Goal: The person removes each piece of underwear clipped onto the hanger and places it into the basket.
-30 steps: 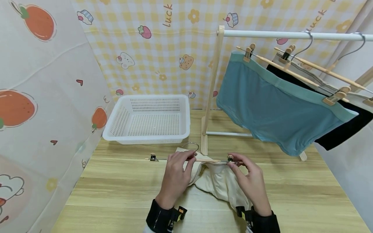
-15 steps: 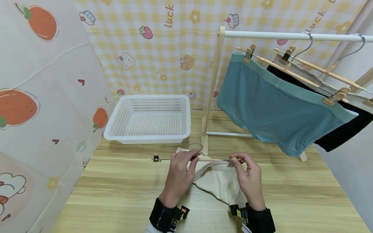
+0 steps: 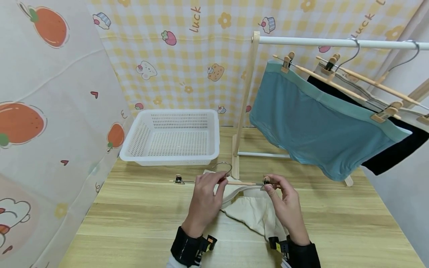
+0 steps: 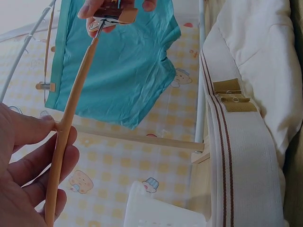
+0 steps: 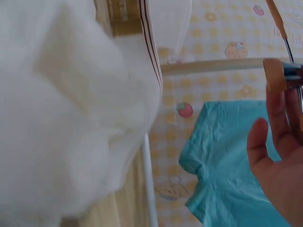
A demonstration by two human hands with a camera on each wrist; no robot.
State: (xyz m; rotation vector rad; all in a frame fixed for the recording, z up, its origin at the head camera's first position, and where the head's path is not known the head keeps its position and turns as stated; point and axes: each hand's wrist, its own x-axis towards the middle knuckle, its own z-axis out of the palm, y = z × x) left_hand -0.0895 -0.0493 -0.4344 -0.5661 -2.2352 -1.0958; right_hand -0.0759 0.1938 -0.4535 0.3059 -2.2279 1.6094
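Observation:
A wooden clip hanger (image 3: 234, 183) lies just above the table over a cream garment (image 3: 252, 212). My left hand (image 3: 205, 197) grips the hanger's bar near its wire hook (image 3: 223, 166); the left wrist view shows the bar (image 4: 66, 137) running through my curled fingers. My right hand (image 3: 285, 203) pinches the hanger's right clip (image 3: 266, 181), seen as a tan clip (image 5: 275, 74) in the right wrist view. The left clip (image 3: 178, 179) hangs free. The garment's striped waistband (image 4: 239, 161) is slack beneath the bar.
A white plastic basket (image 3: 201, 158) stands on the wooden table (image 3: 140, 208) behind my left hand. A wooden rack with a white rail (image 3: 335, 41) stands at the right, holding a teal garment (image 3: 311, 123) and a black one (image 3: 399, 147) on clip hangers. Patterned curtains enclose left and back.
The right hand has shifted slightly on the right clip and the garment's waistband has lifted a little off the pile. The hanger has stayed nearly in place.

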